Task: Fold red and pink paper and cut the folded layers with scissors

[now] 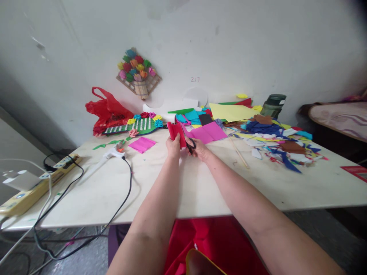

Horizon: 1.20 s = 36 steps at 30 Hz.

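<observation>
My left hand [173, 147] grips a folded piece of red crepe paper [175, 131] above the middle of the table. Close beside it, my right hand [200, 150] is closed around black-handled scissors [190, 145]. The scissor blades lie along the right side of the red paper; whether they are apart is too small to tell. Just behind my hands lies a creased sheet of magenta paper [210, 132]. A smaller magenta square [142, 144] rests to the left of my left hand.
A white glue gun [114, 151] with a black cord lies left, near a yellow power strip [64, 164]. Paper scraps [286, 141] pile up at right, with a wooden stick [239, 153] and green bottle [273, 105]. A red plastic bag [107, 109] and flower-trimmed green craft [140, 127] stand behind.
</observation>
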Motion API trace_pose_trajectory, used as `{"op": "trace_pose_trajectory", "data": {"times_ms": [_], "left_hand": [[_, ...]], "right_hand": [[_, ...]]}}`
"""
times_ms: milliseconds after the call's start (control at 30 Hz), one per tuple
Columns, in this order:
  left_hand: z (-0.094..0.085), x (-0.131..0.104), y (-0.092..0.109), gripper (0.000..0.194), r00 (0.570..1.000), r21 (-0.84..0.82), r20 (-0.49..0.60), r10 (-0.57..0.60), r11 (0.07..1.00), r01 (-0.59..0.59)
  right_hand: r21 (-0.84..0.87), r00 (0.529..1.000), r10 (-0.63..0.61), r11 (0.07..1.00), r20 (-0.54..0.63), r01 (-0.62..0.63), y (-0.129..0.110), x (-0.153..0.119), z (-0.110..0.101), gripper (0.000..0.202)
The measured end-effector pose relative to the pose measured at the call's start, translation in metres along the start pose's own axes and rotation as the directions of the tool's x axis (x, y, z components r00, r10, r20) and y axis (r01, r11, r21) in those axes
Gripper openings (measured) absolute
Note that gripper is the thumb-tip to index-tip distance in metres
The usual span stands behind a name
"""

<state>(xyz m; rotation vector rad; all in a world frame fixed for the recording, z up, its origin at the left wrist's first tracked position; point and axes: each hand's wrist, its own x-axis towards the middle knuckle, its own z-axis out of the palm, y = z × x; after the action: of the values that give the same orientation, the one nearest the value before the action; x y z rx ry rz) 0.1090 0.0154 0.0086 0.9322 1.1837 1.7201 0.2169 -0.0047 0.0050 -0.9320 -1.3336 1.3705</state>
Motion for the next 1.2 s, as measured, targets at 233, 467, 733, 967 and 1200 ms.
{"op": "trace_pose_trajectory", "data": {"times_ms": [233,467,733,967,1200], "left_hand": [[-0.0003,0.0000,0.0008,0.019,1.000,0.002,-0.005,-0.002,1.000,0.002],[-0.0007,-0.0006,0.0025,0.019,1.000,0.022,-0.011,-0.015,1.000,0.015],[-0.0011,0.0009,0.0017,0.019,1.000,0.017,-0.018,-0.012,1.000,0.012],[-0.0018,0.0018,0.0007,0.021,1.000,0.027,-0.024,-0.018,0.999,0.019],[-0.0020,0.0047,-0.0021,0.019,0.999,0.018,-0.033,-0.023,1.000,0.024]], "right_hand": [[0.004,1.000,-0.018,1.000,0.004,0.018,0.0008,0.0006,-0.0006,0.044],[0.006,1.000,-0.018,1.000,-0.003,0.018,0.0005,0.0010,0.0014,0.040],[0.004,1.000,-0.024,1.000,-0.005,0.024,-0.0015,-0.0003,0.0044,0.040],[-0.003,0.999,-0.043,0.999,-0.007,0.043,-0.0003,-0.0003,0.0049,0.041],[0.000,0.998,-0.062,0.998,0.004,0.062,0.0025,0.0015,0.0055,0.041]]}}
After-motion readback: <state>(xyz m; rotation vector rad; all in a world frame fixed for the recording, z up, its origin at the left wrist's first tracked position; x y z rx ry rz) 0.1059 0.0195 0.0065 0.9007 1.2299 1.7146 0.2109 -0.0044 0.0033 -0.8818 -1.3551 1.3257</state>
